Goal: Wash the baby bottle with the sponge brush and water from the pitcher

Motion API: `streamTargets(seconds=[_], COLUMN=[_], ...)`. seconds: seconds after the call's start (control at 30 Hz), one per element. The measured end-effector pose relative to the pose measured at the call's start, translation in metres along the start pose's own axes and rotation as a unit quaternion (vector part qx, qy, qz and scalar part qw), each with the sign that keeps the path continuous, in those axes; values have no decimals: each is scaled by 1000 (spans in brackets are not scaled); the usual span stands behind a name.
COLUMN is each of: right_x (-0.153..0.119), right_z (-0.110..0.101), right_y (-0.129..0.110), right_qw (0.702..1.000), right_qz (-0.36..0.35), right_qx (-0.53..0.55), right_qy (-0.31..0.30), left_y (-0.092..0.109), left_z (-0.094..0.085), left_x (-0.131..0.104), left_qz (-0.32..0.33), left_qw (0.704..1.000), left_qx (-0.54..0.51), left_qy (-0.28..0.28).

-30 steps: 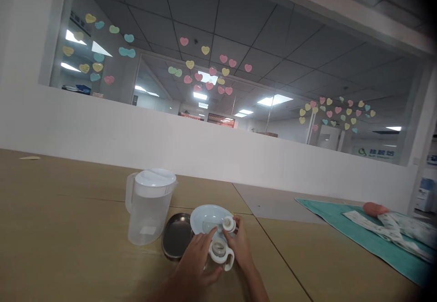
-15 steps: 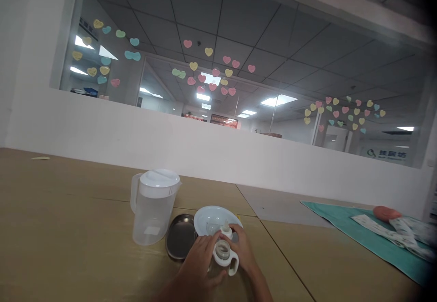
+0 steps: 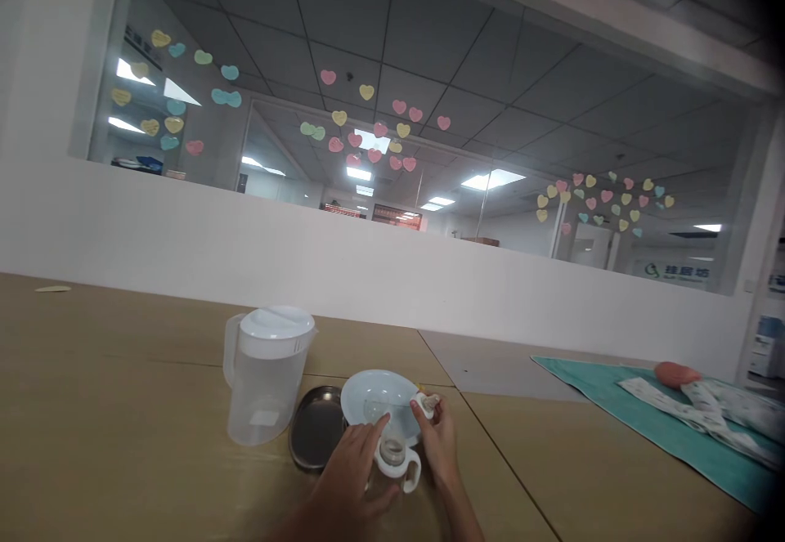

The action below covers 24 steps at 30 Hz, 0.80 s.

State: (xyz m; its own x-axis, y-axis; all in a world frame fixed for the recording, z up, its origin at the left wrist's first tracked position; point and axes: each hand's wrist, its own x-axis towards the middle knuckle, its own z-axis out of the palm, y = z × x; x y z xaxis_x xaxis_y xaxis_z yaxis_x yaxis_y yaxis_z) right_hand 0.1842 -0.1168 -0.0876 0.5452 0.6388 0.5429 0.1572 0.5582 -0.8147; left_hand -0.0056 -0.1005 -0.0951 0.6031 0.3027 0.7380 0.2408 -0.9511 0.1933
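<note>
My left hand is wrapped around a clear baby bottle with a white collar and side handle. The bottle stands upright, its mouth uncovered and facing up. To the right, my right hand pinches a white bottle cap with a teat, apart from the bottle and over the rim of a pale blue bowl. Something clear lies inside the bowl; I cannot make out what. A dark metal dish sits left of the bowl, close to my left hand.
A translucent pitcher with a white lid stands left of the dish. On the right a teal cloth bears patterned fabric and a salmon-pink object. A low white wall with a window runs behind the table.
The cap has come away from beside the bottle's mouth, carried to the right and tilted in my right hand. My left hand stays around the bottle. The view has shifted slightly.
</note>
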Motion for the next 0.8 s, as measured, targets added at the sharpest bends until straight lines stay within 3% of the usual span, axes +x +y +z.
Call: streamTargets(seconds=[0.43,0.57,0.8], right_x=[-4,-9,-8], right_z=[-1,-3,-8], right_y=[3,2,6], right_qw=[990,970,920], right_qz=[-36,-62,-188], right_qx=[-131,-232,-341], right_qy=[32,48,33], left_y=[1,0,-1], left_z=[-1,0,0], left_x=[1,1,0], left_qz=[-6,0,1], left_qw=[1000,1000,1000], left_qx=[15,11,11], left_qy=[-14,-9,-10])
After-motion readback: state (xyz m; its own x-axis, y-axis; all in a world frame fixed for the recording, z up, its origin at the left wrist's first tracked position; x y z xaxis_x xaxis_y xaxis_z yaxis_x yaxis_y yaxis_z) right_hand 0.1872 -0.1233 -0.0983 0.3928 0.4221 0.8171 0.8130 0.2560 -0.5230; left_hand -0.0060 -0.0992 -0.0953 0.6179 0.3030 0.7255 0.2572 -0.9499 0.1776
